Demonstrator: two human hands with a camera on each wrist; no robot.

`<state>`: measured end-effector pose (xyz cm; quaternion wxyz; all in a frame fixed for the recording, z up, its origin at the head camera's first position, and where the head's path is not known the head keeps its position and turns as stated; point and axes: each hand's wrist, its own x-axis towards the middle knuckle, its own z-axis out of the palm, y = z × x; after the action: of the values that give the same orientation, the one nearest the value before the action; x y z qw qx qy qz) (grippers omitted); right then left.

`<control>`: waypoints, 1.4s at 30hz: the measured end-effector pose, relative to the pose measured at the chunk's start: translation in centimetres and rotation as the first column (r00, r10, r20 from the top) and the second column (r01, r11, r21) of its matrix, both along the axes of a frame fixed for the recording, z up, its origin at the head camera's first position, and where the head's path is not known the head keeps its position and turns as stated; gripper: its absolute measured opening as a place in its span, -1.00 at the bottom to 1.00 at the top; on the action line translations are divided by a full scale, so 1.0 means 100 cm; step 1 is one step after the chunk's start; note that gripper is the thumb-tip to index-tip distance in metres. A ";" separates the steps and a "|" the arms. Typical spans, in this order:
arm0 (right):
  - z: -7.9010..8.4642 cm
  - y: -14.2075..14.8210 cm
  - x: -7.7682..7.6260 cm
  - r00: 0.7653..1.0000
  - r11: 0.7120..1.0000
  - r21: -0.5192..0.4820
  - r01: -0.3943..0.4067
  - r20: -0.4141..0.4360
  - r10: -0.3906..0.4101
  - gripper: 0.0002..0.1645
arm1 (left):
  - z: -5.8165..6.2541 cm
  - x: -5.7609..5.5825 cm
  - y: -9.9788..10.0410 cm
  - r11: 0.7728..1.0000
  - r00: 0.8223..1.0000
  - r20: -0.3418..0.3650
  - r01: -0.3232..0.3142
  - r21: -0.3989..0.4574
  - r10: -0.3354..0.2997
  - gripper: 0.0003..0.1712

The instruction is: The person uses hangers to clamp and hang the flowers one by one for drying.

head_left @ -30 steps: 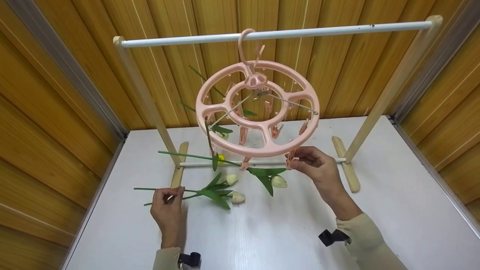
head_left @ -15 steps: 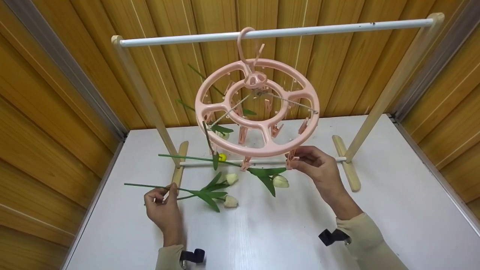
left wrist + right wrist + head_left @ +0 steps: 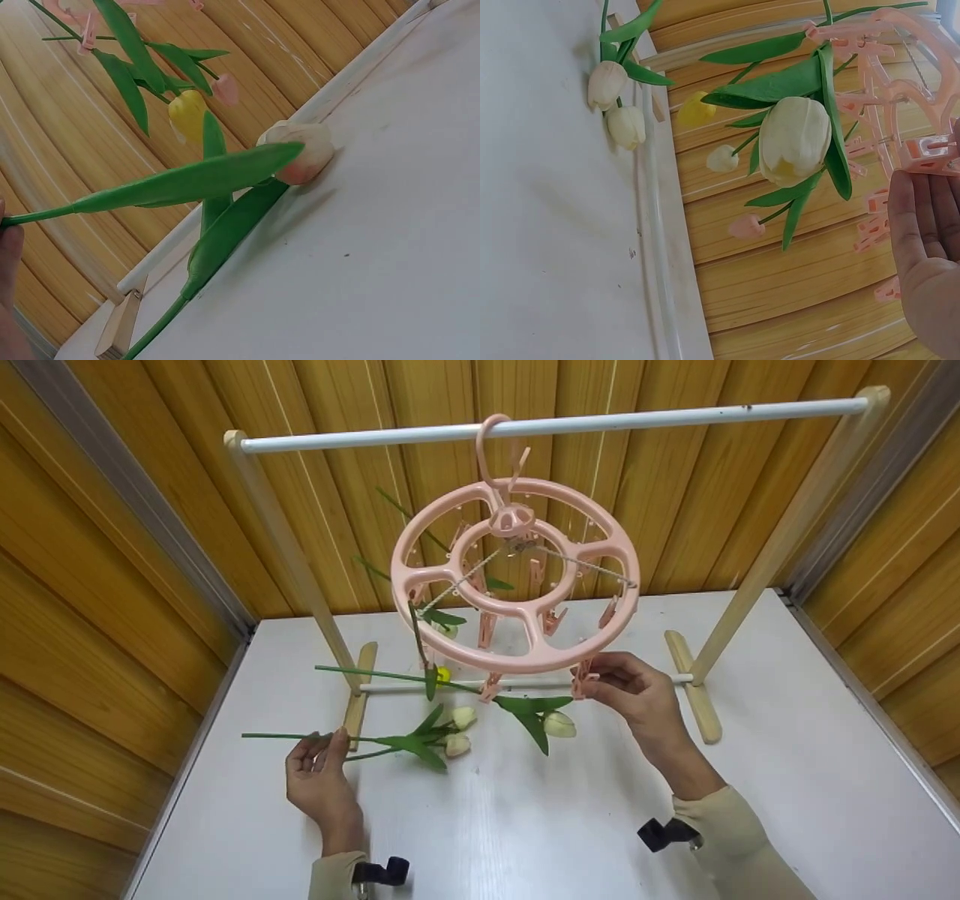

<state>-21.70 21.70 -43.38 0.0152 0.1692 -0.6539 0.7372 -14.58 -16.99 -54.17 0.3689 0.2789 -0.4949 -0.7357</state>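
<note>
My left hand [image 3: 322,776] pinches the green stem of a white artificial tulip [image 3: 457,745] low over the table. A second white tulip [image 3: 463,718] lies beside it, their stems crossing. My right hand [image 3: 637,697] pinches a pink clothespin [image 3: 583,682] at the front right of the round pink clip hanger [image 3: 525,660]. Its fingertips meet the clothespin [image 3: 928,154] in the right wrist view. Another white tulip [image 3: 559,725] hangs sideways from the neighbouring front clothespin [image 3: 490,688]. Further tulips, including a yellow one [image 3: 187,116] and a pink one [image 3: 225,90], hang from the hanger's left side.
The hanger hooks over the white rail [image 3: 675,421] of a rack with wooden posts [image 3: 787,532] and feet [image 3: 691,688]. A low white crossbar [image 3: 637,682] runs behind the hands. Wood-panelled walls [image 3: 675,510] enclose the white table [image 3: 555,825].
My left hand has shifted left, drawing the held tulip the same way, and its flower has come nearer the other loose one. My right hand stays on the same clothespin.
</note>
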 end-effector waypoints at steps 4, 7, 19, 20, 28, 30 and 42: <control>0.000 0.000 0.000 1.000 1.000 -0.001 -0.005 -0.003 0.005 -0.62 | 0.000 0.000 0.002 1.000 1.000 0.006 0.012 -0.011 -0.012 -0.52; 0.000 0.000 0.000 1.000 1.000 -0.001 -0.005 -0.003 0.005 -0.62 | 0.000 0.000 0.003 1.000 1.000 -0.022 0.014 -0.024 -0.014 -0.55; 0.002 -0.001 0.002 1.000 1.000 0.006 0.008 -0.004 -0.008 -0.61 | 0.008 0.003 0.009 0.997 0.991 -0.109 0.068 -0.033 -0.071 -0.59; 0.003 -0.002 0.002 1.000 1.000 0.007 0.008 -0.008 -0.008 -0.61 | 0.010 0.004 0.010 0.997 0.990 -0.119 0.073 -0.032 -0.076 -0.60; 0.006 -0.002 0.003 1.000 1.000 0.014 0.024 -0.020 -0.023 -0.63 | 0.032 0.009 0.020 0.995 0.981 -0.167 0.099 -0.030 -0.103 -0.64; 0.007 -0.003 0.003 1.000 1.000 0.012 0.022 -0.021 -0.022 -0.63 | 0.038 0.010 0.024 0.993 0.976 -0.184 0.112 -0.036 -0.116 -0.65; 0.006 -0.006 0.002 1.000 1.000 -0.001 0.005 -0.014 -0.005 -0.67 | 0.070 0.022 0.055 0.971 0.961 -0.167 0.199 -0.129 -0.219 -0.72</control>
<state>-21.45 21.11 -42.79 0.0219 0.1726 -0.6540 0.7362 -12.38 -11.44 -47.14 0.3474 0.1362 -0.5263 -0.7640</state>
